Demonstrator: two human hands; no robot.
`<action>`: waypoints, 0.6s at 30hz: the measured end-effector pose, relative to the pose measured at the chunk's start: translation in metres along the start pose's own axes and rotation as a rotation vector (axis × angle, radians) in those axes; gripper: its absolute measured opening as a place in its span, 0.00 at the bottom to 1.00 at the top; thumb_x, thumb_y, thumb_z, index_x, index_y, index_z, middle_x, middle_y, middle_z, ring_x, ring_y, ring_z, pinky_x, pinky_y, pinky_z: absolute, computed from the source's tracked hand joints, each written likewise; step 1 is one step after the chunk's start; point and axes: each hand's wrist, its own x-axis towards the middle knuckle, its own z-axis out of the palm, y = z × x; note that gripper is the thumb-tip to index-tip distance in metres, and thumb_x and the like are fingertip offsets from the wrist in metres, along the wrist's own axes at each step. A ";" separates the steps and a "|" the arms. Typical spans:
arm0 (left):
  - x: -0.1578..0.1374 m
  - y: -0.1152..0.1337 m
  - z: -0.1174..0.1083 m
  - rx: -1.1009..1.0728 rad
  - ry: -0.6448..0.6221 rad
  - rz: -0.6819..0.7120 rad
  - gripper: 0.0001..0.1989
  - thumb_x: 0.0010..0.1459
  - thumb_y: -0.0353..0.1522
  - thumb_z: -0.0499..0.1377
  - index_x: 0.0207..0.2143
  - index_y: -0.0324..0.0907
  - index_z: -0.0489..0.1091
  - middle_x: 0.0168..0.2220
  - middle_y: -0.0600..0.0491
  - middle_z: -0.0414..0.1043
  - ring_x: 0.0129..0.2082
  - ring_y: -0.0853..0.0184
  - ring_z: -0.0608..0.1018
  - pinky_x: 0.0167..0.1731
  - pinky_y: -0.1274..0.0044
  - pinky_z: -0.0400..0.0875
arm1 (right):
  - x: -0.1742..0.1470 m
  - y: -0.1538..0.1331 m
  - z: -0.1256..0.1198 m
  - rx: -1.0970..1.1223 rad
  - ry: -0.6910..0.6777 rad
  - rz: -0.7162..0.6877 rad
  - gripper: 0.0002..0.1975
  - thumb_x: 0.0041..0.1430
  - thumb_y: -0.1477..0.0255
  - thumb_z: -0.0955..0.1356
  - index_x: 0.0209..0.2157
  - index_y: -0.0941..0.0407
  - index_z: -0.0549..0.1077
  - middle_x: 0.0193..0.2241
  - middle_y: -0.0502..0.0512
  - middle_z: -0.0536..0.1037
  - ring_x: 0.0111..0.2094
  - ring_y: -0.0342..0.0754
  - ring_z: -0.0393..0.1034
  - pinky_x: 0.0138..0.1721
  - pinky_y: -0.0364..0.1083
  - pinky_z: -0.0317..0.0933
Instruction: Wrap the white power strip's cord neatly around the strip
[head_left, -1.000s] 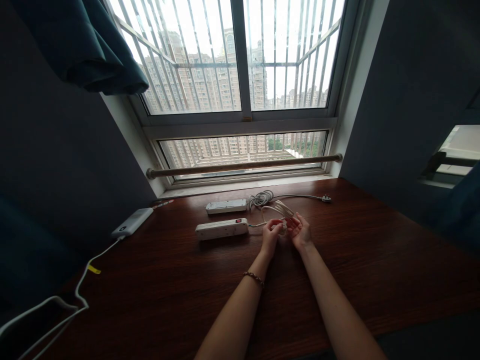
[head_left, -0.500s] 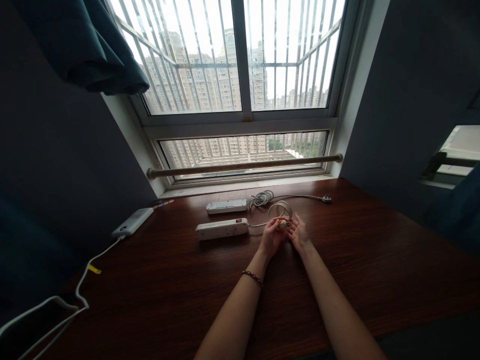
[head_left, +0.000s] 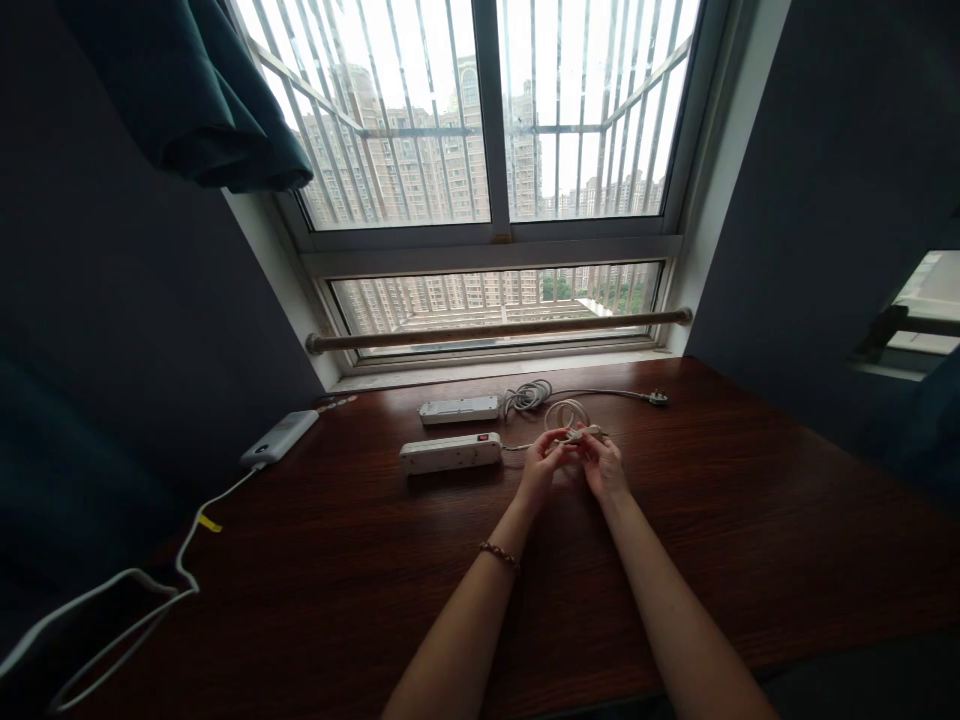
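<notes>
Seen from above, 2 bare forearms reach forward over a dark wooden table [head_left: 750,480] toward a window; the left hand [head_left: 541,463], with a beaded bracelet on its wrist, and the right hand [head_left: 604,468] meet just in front of a coiled white cord [head_left: 564,412]; both grips are pressed together, pinching the near part of the cord bundle between fingertips, with the loops standing up behind the fingers and the plug end too small to make out; the cord runs left from the hands to a white power strip with a red switch [head_left: 450,452], lying just left of the left hand; a second power strip [head_left: 460,409] lies behind it, its grey cord [head_left: 527,396] bunched beside the loops and trailing right to a plug [head_left: 658,398]; a white power bank [head_left: 280,437] sits well apart at the left edge, its cable hanging off the table; the table is open wood to the right and toward the person; the window sill and a rail close off the far edge; compared with 1 second ago, the hands have drawn closer together and the loops look tighter and more upright.
</notes>
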 end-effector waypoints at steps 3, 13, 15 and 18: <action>-0.013 0.017 -0.030 0.316 0.134 0.116 0.15 0.52 0.28 0.56 0.43 0.39 0.69 0.49 0.42 0.68 0.52 0.55 0.69 0.55 0.60 0.58 | 0.002 -0.002 -0.005 0.030 0.033 0.022 0.10 0.43 0.79 0.72 0.29 0.56 0.72 0.34 0.48 0.78 0.28 0.39 0.71 0.25 0.36 0.64; -0.032 0.040 -0.142 1.467 0.335 0.161 0.28 0.49 0.28 0.60 0.54 0.35 0.62 0.54 0.39 0.64 0.59 0.50 0.59 0.58 0.52 0.30 | 0.002 -0.006 -0.011 0.097 0.019 0.133 0.08 0.44 0.78 0.68 0.29 0.54 0.71 0.35 0.49 0.78 0.34 0.47 0.72 0.31 0.46 0.68; -0.031 0.039 -0.143 1.457 0.371 0.163 0.25 0.48 0.29 0.61 0.50 0.36 0.66 0.49 0.40 0.67 0.53 0.50 0.64 0.58 0.54 0.34 | 0.001 -0.007 -0.010 0.097 0.010 0.131 0.08 0.44 0.79 0.69 0.29 0.54 0.71 0.36 0.48 0.78 0.34 0.47 0.72 0.32 0.47 0.69; -0.035 0.044 -0.142 1.412 0.462 0.155 0.16 0.48 0.34 0.62 0.41 0.39 0.72 0.42 0.43 0.68 0.46 0.51 0.68 0.56 0.58 0.45 | 0.000 -0.012 -0.006 0.097 -0.010 0.125 0.08 0.43 0.78 0.69 0.29 0.54 0.71 0.38 0.48 0.77 0.34 0.48 0.72 0.31 0.47 0.68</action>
